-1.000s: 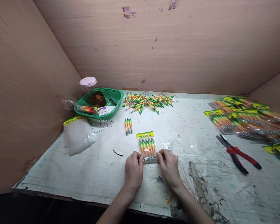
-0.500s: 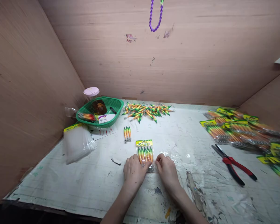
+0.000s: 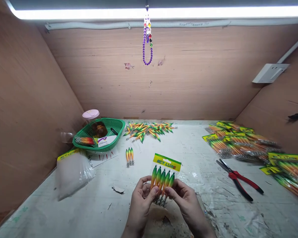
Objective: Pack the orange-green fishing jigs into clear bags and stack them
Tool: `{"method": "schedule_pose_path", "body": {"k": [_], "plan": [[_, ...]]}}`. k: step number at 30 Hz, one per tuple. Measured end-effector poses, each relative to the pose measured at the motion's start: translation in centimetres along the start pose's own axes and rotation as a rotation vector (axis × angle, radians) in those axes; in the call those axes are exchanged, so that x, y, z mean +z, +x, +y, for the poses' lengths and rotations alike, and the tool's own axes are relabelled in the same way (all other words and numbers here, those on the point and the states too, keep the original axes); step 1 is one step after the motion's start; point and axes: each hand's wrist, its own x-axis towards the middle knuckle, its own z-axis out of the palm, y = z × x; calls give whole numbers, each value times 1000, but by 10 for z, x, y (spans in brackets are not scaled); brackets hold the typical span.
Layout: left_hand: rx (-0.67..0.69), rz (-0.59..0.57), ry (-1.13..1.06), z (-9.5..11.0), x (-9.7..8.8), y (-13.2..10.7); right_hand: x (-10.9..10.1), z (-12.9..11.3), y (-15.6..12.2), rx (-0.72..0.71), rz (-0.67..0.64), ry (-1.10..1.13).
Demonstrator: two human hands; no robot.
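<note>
Held up off the table is a clear packet of fishing lures [image 3: 163, 178], with a yellow-green header reading BCT LURE and several green-to-orange lures side by side, hooks downward. My left hand [image 3: 143, 197] grips its left side, the thumb pressed on the front. On the right side, my right hand [image 3: 182, 198] pinches the same packet between thumb and fingers. Three loose lures [image 3: 129, 156] lie in a row on the table just beyond, to the left. Farther back is a spread pile of loose lures [image 3: 149, 130].
A green basket [image 3: 109, 147] with a pink-lidded jar [image 3: 91, 114] stands back left, near a stack of clear bags [image 3: 73, 175]. At right lie red-handled pliers [image 3: 240, 181] and a heap of filled lure packets [image 3: 240, 140]. A purple bead string [image 3: 147, 61] hangs above.
The packet has been lifted off the table and tilted towards me, now between both hands. My right hand has closed on its right side. The view has tipped upward, showing the lamp.
</note>
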Motion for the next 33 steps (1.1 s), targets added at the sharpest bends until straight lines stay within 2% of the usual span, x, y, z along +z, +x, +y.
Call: {"method": "schedule_pose_path", "body": {"k": [3, 7, 10, 16, 20, 28, 31, 33], "plan": [[-32, -60, 8, 4, 5, -6, -6, -6, -4, 30, 20, 80], [-69, -93, 15, 0, 10, -6, -16, -8, -10, 44, 50, 139], [-70, -107, 23, -5, 15, -7, -22, -7, -15, 68, 44, 162], [-62, -215, 38, -1, 31, -2, -35, -6, -21, 132, 19, 197], [-123, -205, 132, -2, 38, 5, -41, -5, -25, 152, 0, 224], [-165, -201, 131, -12, 47, 6, -48, 2, -32, 183, -16, 275], [-158, -207, 173, -13, 49, 7, -47, 9, -32, 178, 17, 275], [-114, -159, 254, -17, 44, 4, -50, 14, -32, 158, 57, 251]]}}
